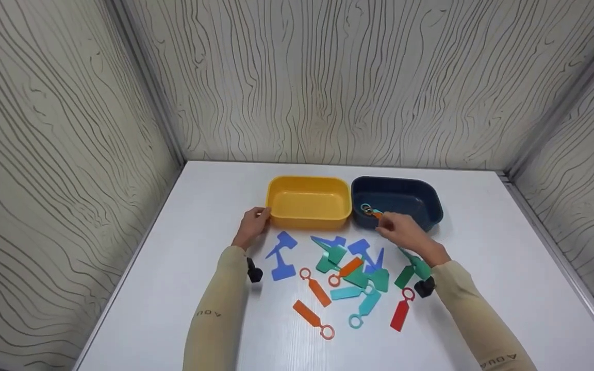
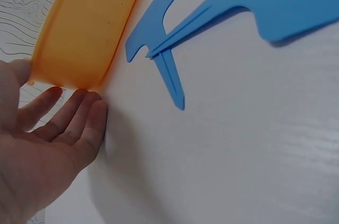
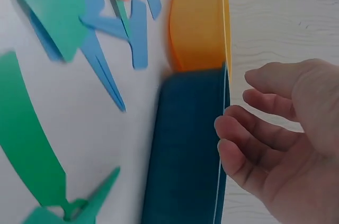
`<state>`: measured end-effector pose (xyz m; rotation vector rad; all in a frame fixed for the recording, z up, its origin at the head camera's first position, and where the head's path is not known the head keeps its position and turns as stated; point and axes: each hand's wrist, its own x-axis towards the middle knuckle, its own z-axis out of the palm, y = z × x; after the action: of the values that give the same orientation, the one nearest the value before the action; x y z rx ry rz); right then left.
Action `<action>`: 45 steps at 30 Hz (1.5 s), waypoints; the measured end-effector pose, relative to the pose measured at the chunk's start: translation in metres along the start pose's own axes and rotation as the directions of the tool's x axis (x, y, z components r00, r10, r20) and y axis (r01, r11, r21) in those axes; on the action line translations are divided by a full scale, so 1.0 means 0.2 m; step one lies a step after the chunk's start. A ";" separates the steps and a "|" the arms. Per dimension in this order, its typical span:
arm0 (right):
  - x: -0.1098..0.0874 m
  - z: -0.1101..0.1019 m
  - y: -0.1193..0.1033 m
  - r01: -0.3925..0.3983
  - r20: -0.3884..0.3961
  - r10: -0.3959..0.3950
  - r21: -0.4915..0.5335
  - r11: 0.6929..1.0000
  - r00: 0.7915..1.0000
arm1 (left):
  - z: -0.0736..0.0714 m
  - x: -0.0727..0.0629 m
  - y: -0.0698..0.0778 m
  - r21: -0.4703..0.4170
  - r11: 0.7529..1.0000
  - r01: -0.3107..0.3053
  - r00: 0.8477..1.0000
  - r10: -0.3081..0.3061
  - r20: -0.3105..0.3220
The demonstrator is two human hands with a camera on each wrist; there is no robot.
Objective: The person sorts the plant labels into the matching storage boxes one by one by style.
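Note:
My left hand (image 1: 253, 225) is at the left end of a yellow plastic bin (image 1: 310, 223). In the left wrist view its thumb lies at the rim and its fingertips touch the outer wall, holding the bin. My right hand (image 1: 404, 232) is over the front rim of a dark blue bin (image 1: 433, 206), standing against the yellow one. The right wrist view shows its thumb apart from loosely bent fingers, with nothing visible between them. Inside the dark blue bin, several ring-ended tags, orange (image 1: 378, 215) and teal, lie just beyond the right fingertips.
In front of the bins lie blue T-shaped plant labels (image 1: 283, 271), green labels (image 1: 379, 279), orange ring tags (image 1: 307, 313), light-blue ring tags (image 1: 368, 304) and a red ring tag (image 1: 399, 315). Several overlap. Wood-grain panels (image 1: 328, 82) enclose the white table (image 1: 173, 268).

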<state>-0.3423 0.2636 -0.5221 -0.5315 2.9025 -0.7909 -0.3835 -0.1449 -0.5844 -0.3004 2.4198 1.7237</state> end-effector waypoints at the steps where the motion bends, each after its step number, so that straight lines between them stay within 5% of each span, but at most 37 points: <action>1: 0.00 0.02 -0.01 -0.007 0.016 0.007 0.006 1.000 1.000 | 0.00 0.00 0.00 0.003 1.000 0.004 1.000 -0.004 0.001; 9: -0.01 0.18 -0.11 0.000 0.131 -0.004 0.035 0.999 0.991 | 0.02 0.01 0.00 0.020 1.000 0.014 1.000 -0.014 -0.001; 21: -0.04 0.37 -0.30 0.208 0.171 -0.218 0.076 0.975 0.961 | 0.02 0.01 -0.01 -0.004 1.000 0.009 1.000 -0.009 0.000; 31: -0.02 0.54 -0.45 0.170 0.252 -0.201 0.141 0.975 0.947 | 0.00 0.01 0.00 -0.004 1.000 0.029 1.000 -0.029 0.002; 45: 0.05 0.66 -0.59 0.101 0.324 -0.106 0.033 0.994 0.940 | 0.00 0.00 -0.01 0.017 1.000 0.019 1.000 -0.018 -0.020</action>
<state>-0.2929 0.1020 -0.5770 -0.7416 2.5796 -0.6639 -0.3833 -0.1448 -0.5855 -0.3385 2.4368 1.6992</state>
